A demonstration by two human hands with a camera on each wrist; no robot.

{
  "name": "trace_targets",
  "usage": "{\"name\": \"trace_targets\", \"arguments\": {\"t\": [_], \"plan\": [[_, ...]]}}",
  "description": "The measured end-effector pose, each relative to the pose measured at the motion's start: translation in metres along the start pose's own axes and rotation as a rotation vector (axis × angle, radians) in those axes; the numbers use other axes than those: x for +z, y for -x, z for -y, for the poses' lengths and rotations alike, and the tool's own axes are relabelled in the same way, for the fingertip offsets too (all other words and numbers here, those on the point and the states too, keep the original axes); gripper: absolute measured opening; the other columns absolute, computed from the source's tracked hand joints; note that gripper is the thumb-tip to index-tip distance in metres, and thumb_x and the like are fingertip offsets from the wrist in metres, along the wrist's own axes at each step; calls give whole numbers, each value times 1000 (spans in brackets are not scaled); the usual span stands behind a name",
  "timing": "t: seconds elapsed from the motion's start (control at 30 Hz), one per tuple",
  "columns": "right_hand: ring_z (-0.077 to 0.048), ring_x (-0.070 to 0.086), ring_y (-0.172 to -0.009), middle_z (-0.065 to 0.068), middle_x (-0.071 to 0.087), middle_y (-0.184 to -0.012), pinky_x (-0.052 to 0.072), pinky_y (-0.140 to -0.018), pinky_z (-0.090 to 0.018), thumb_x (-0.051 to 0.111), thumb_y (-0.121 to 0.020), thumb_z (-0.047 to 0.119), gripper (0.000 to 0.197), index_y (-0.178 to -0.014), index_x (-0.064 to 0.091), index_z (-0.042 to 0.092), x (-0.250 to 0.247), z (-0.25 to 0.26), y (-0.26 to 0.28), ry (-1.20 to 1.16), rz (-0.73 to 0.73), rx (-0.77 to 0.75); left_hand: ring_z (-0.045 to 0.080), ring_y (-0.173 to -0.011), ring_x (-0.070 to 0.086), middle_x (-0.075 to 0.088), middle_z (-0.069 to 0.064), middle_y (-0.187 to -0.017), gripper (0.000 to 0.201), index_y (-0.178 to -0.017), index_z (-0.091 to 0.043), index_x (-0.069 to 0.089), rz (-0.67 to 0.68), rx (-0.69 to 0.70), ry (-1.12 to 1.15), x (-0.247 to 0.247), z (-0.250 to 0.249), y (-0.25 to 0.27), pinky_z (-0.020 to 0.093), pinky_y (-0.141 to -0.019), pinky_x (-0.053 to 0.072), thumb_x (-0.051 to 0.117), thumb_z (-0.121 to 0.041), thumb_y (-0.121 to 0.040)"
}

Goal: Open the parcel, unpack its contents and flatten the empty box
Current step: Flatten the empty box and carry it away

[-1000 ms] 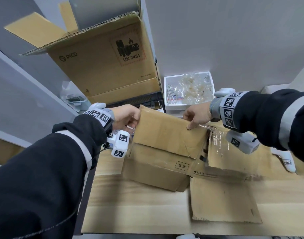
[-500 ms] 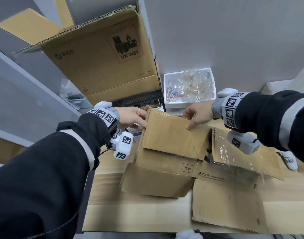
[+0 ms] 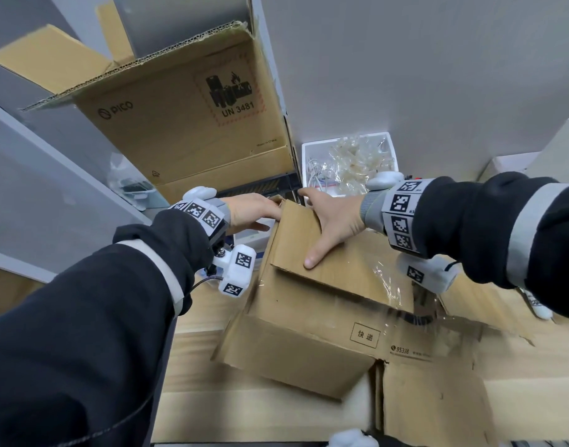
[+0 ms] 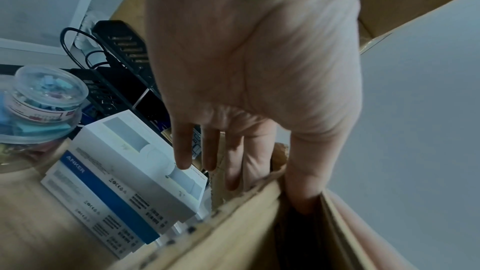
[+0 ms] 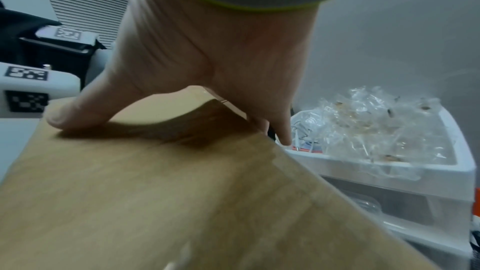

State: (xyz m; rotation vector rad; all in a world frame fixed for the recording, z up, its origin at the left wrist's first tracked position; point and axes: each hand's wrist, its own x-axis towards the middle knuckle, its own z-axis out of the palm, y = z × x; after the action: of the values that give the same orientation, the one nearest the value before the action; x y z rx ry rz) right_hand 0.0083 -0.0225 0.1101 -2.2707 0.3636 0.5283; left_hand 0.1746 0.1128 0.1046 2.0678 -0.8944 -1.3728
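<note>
The brown cardboard parcel box (image 3: 309,321) lies partly collapsed on the wooden table (image 3: 209,401), its loose flaps spread to the right with clear tape (image 3: 389,285) hanging off them. My left hand (image 3: 267,217) is at the box's far left corner. In the left wrist view the left hand (image 4: 259,188) pinches a cardboard panel (image 4: 246,233), thumb inside the fold and fingers outside. My right hand (image 3: 309,225) grips the far edge of the top panel. Its thumb (image 5: 62,116) presses on top and its fingers hook over the edge of the box (image 5: 155,192).
A tall open PICO carton (image 3: 180,124) stands at the back left against the wall. A white bin of clear plastic bags (image 3: 351,156) sits right behind the parcel. Stacked white Anker boxes (image 4: 124,182), a clear tub of coloured clips (image 4: 44,98) and a black power strip (image 4: 119,46) crowd the left.
Both hands have slid to the box's far edge. The right hand went from fingertips on the flap to thumb on top with fingers over the edge. The left thumb has gone into the corner fold.
</note>
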Motion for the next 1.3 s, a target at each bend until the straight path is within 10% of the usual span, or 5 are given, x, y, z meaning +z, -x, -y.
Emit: {"name": "trace_targets", "arguments": {"t": [0.4, 0.7, 0.87, 1.03, 1.3], "plan": [[-24, 28, -145, -4, 19, -158, 32, -117, -45, 83, -34, 68, 161, -155, -12, 22, 18, 22, -10, 288, 36, -92, 8, -130, 51, 64, -7, -131, 31, -111, -17, 77, 23, -73, -10, 0, 14, -2, 44, -114, 39, 69, -28, -83], [-30, 62, -91, -10, 67, -97, 55, -76, -35, 63, -59, 27, 51, -107, 64, 9, -16, 36, 0, -12, 200, -96, 30, -98, 61, 68, 16, -98, 68, -91, 4, 70, -91, -83, -193, -19, 55, -12, 56, -111, 42, 83, -50, -53], [-25, 46, -55, -6, 54, -55, 36, -51, -24, 58, -54, 23, 18, -64, 54, 9, -28, 41, -3, -156, 11, 34, 18, -64, 49, 54, -8, -58, 60, -45, -23, 58, -127, -131, -211, -9, 54, -1, 34, -73, 41, 83, -78, -46], [-26, 70, -67, -9, 76, -81, 57, -69, -33, 69, -83, 26, 12, -80, 70, 15, -31, 44, -9, -191, -91, -46, 36, -114, 68, 75, 15, -115, 77, -114, -13, 72, -15, -122, 39, 5, 61, 15, 47, -110, 46, 79, -68, -60], [-15, 74, -69, -3, 79, -82, 59, -67, -27, 77, -80, 44, 33, -91, 77, 12, -26, 47, -27, -136, -154, -139, 48, -125, 57, 68, 23, -127, 79, -131, -4, 60, 39, -98, 212, 6, 79, 38, 62, -111, 39, 83, -48, -71]]}}
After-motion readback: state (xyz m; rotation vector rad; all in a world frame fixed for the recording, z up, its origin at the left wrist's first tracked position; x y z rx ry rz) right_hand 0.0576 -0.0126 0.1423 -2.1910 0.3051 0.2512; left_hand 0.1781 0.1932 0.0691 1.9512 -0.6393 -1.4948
